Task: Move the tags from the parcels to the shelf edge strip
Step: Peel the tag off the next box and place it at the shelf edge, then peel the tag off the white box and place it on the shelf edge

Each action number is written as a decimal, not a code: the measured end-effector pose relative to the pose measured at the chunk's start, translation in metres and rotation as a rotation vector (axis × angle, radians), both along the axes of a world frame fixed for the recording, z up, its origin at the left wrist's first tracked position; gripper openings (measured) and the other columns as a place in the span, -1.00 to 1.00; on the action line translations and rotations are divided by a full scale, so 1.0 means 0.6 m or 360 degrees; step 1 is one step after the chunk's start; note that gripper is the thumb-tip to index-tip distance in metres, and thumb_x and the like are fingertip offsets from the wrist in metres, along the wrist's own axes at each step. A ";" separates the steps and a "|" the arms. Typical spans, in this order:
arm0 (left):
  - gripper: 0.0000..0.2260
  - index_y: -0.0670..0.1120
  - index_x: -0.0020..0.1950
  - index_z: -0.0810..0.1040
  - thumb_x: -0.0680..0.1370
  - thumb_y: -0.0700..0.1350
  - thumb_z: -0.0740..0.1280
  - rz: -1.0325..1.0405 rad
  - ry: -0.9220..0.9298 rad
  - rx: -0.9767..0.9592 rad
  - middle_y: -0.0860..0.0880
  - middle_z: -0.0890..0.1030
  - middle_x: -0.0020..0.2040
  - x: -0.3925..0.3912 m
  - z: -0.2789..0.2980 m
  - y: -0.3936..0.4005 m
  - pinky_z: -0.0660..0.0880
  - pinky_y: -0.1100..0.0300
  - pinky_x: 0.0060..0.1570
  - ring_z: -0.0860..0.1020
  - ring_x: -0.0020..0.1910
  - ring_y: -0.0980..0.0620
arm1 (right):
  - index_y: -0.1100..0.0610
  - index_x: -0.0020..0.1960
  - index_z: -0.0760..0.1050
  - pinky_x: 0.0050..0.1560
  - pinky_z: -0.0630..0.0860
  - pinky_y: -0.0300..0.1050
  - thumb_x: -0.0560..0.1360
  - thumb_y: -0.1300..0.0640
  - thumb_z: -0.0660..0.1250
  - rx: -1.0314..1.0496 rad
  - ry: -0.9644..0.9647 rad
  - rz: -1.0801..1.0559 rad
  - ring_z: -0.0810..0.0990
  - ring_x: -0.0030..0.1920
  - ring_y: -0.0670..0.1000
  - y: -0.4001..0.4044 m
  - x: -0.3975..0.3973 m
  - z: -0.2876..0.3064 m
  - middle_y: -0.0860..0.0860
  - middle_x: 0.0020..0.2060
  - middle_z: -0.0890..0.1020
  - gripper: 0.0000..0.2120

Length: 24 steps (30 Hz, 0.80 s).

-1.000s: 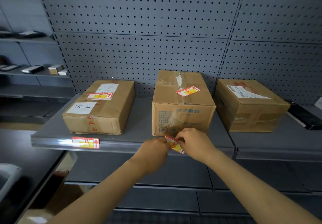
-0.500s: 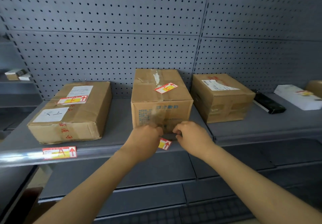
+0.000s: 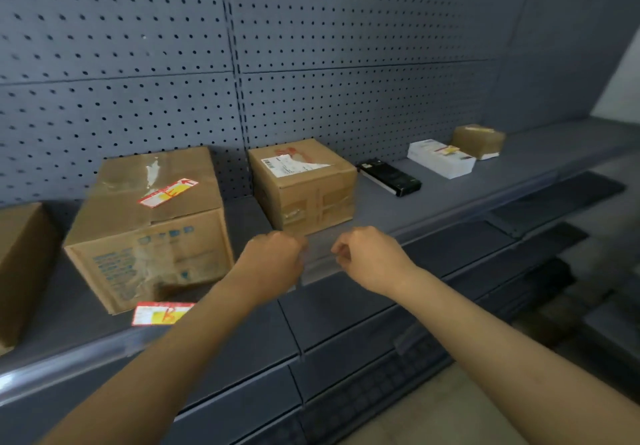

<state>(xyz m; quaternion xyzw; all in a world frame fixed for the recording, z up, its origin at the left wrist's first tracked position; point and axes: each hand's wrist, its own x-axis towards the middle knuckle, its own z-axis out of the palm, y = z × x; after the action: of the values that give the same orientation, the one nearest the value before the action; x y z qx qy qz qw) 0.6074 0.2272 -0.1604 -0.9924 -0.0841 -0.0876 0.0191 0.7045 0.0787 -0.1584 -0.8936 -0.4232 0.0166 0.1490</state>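
Note:
My left hand (image 3: pixel 273 257) and my right hand (image 3: pixel 367 257) hover side by side at the shelf edge strip (image 3: pixel 318 264), in front of the right brown parcel (image 3: pixel 304 198). Both have curled fingers with no tag in them. That parcel carries only a white shipping label. A red and yellow tag (image 3: pixel 162 313) sits at the shelf's front edge below the middle parcel (image 3: pixel 149 236). A second tag (image 3: pixel 168 192) lies on that parcel's top. Further right, a white parcel (image 3: pixel 440 164) bears a small yellow tag.
A black box (image 3: pixel 389 174) lies between the right parcel and the white one. A small brown box (image 3: pixel 479 139) stands at the far right. Another brown parcel (image 3: pixel 20 271) is cut off at the left. Perforated grey panels back the shelf, with lower shelves beneath.
The view has swung right. The tag that my hands held at the strip now sits alone below the middle parcel. Both hands have moved right, in front of the right parcel.

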 end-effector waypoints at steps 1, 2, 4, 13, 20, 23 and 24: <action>-0.85 -0.09 0.04 0.50 0.55 -0.12 0.18 -0.0020 0.0002 -0.0037 -0.13 0.60 0.05 0.023 0.004 -0.020 0.50 0.03 -0.07 0.56 0.01 -0.18 | 0.09 0.08 0.61 0.03 0.58 0.04 0.55 0.17 0.25 -0.0001 -0.0008 -0.0028 0.61 0.04 0.12 -0.024 0.018 0.002 0.07 0.02 0.65 -0.81; -0.84 -0.08 0.06 0.52 0.55 -0.12 0.19 -0.0049 -0.0005 -0.0084 -0.14 0.61 0.06 0.047 0.007 -0.040 0.53 0.02 -0.05 0.57 0.01 -0.19 | 0.11 0.06 0.62 0.01 0.58 0.04 0.54 0.19 0.25 -0.0005 -0.0023 -0.0054 0.61 0.03 0.12 -0.047 0.038 0.004 0.08 0.00 0.66 -0.81; -0.80 -0.08 0.11 0.54 0.55 -0.11 0.20 -0.0115 -0.0016 -0.0156 -0.14 0.61 0.09 0.096 0.012 -0.079 0.54 -0.01 -0.02 0.57 0.02 -0.19 | 0.11 0.04 0.63 -0.02 0.60 0.05 0.52 0.22 0.27 -0.0018 -0.0046 -0.0104 0.62 -0.01 0.13 -0.096 0.077 0.006 0.08 -0.04 0.67 -0.82; -0.80 -0.01 0.16 0.54 0.57 -0.04 0.23 -0.0334 -0.0062 -0.0273 -0.04 0.59 0.13 0.285 0.011 -0.233 0.46 0.11 -0.05 0.56 0.04 -0.07 | 0.10 0.18 0.56 0.08 0.54 -0.02 0.55 0.13 0.25 0.0026 0.0023 -0.0291 0.56 0.11 0.10 -0.251 0.228 -0.003 0.10 0.09 0.63 -0.76; -0.83 -0.01 0.10 0.55 0.55 -0.05 0.24 -0.0423 -0.0020 -0.0238 -0.03 0.60 0.10 0.441 0.016 -0.269 0.49 0.10 -0.02 0.56 0.05 -0.06 | 0.10 0.11 0.59 0.05 0.56 -0.01 0.53 0.14 0.26 -0.0003 0.0044 -0.0411 0.59 0.07 0.13 -0.298 0.353 -0.011 0.09 0.06 0.64 -0.80; -0.83 -0.01 0.08 0.54 0.54 -0.04 0.25 -0.0458 -0.0009 -0.0230 -0.04 0.60 0.10 0.520 0.026 -0.275 0.51 0.07 0.02 0.56 0.06 -0.06 | 0.12 0.03 0.62 0.00 0.59 0.06 0.52 0.17 0.26 -0.0051 0.0031 -0.0467 0.61 -0.01 0.16 -0.309 0.419 -0.004 0.10 -0.03 0.66 -0.81; -0.83 -0.01 0.09 0.54 0.54 -0.03 0.25 -0.0460 0.0000 -0.0240 -0.03 0.60 0.11 0.546 0.029 -0.277 0.51 0.07 0.02 0.56 0.06 -0.05 | 0.13 0.02 0.62 -0.02 0.60 0.07 0.52 0.18 0.25 -0.0081 0.0017 -0.0469 0.62 -0.03 0.17 -0.312 0.440 -0.001 0.11 -0.05 0.67 -0.82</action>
<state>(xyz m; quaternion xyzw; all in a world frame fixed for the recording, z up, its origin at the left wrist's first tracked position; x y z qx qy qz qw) 0.9347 0.0610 -0.1429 -0.9928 0.0532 -0.0829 -0.0682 0.9683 -0.1088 -0.1587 -0.9494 -0.2860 0.0099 0.1293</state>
